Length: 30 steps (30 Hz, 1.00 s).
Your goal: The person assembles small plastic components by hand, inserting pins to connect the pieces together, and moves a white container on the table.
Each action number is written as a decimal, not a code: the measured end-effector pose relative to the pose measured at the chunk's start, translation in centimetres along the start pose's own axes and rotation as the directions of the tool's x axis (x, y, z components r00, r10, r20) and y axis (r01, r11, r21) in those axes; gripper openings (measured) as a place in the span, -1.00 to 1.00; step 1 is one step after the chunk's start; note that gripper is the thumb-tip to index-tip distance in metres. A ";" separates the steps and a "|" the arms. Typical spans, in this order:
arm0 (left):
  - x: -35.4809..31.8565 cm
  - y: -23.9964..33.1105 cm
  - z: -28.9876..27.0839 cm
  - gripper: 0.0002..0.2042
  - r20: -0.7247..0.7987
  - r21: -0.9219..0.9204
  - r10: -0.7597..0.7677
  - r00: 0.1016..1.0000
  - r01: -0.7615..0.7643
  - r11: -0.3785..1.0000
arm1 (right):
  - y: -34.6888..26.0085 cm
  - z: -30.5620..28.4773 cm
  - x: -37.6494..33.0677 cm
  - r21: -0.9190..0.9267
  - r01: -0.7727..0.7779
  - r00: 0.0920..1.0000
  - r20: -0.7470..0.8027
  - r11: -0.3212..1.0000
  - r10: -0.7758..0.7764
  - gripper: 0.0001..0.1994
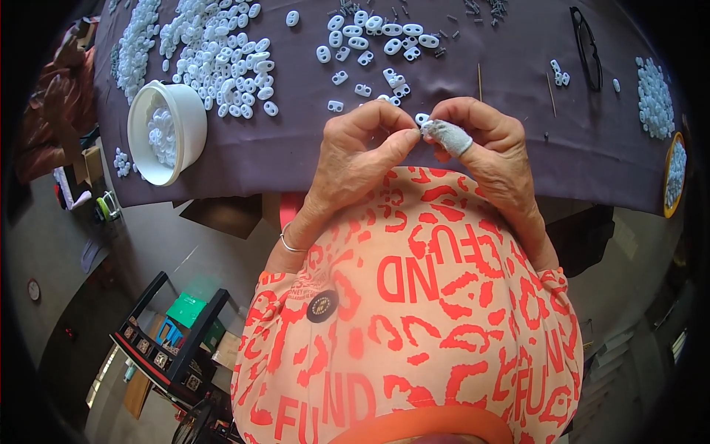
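Just over the near edge of the table, my left hand [364, 148] and my right hand [484, 140] meet fingertip to fingertip. Both are closed in a pinch around a small white plastic cord lock [422, 119], mostly hidden by the fingers. A greyish-white cloth cover wraps my right thumb. Beyond my hands lie several loose white cord-lock pieces [396, 80], some with two holes showing. Small metal springs [441, 52] are scattered behind them. A thin wooden stick [479, 81] lies just past my right hand.
At the left, a white tub [194, 122] of white pieces stands before a large pile [222, 70]. Black glasses [586, 48], a second stick [552, 94] and another pile [655, 100] lie right. An orange-rimmed bowl [668, 203] sits at the right edge. Another person's hands [55, 96] show far left.
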<state>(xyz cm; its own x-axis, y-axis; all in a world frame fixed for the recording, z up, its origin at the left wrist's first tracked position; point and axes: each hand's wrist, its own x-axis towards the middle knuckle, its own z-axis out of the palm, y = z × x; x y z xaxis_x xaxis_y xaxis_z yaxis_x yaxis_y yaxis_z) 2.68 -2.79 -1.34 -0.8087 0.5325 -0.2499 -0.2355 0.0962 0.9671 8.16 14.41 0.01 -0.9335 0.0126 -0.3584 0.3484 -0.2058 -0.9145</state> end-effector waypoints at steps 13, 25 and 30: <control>0.1 -0.1 0.2 -0.91 -0.003 0.008 -0.002 1.000 0.002 1.000 | 0.3 -0.1 0.0 -0.059 0.016 1.000 0.005 0.998 -0.016 -0.84; 0.3 -0.9 0.5 -0.93 -0.038 0.244 0.265 0.964 -0.248 0.937 | 0.7 0.0 0.3 -0.098 0.024 0.999 -0.028 0.995 -0.027 -0.86; 0.3 -0.6 0.6 -0.91 -0.014 0.391 0.394 0.919 -0.357 0.848 | 0.7 0.0 0.4 -0.161 0.026 1.000 -0.005 0.987 -0.027 -0.85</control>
<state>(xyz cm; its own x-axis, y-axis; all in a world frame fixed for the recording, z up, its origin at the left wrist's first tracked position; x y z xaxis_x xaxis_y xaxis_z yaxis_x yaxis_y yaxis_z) 2.90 -2.23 -1.95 -0.8434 0.5157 0.1505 0.3003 0.2202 0.9281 8.04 14.29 -0.74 -0.9423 0.0230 -0.3341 0.3329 -0.0449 -0.9419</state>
